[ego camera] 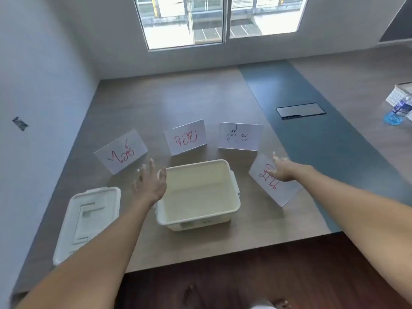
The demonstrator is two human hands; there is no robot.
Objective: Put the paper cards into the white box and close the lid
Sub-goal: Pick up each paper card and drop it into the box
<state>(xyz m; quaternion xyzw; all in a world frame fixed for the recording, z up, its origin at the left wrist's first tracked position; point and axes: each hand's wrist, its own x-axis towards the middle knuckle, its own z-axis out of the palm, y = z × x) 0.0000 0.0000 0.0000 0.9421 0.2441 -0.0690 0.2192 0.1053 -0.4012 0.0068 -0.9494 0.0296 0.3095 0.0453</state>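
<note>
The white box (234,204) sits open and empty at the table's front middle. Its lid (89,217) lies flat to the left. Several paper cards with handwriting stand around the box: a left card (121,151), a middle card (185,137), a right card (240,136) and a far-right card (270,186). My left hand (150,182) hovers open between the left card and the box's left rim. My right hand (282,169) reaches over the far-right card, fingers spread at its top edge; whether it grips the card is unclear.
A wooden table (167,97) with a blue strip (323,148) carries a dark cable hatch (301,110). A water bottle (400,109) and a calendar (399,94) lie at the far right. Walls stand left and behind, with a window above.
</note>
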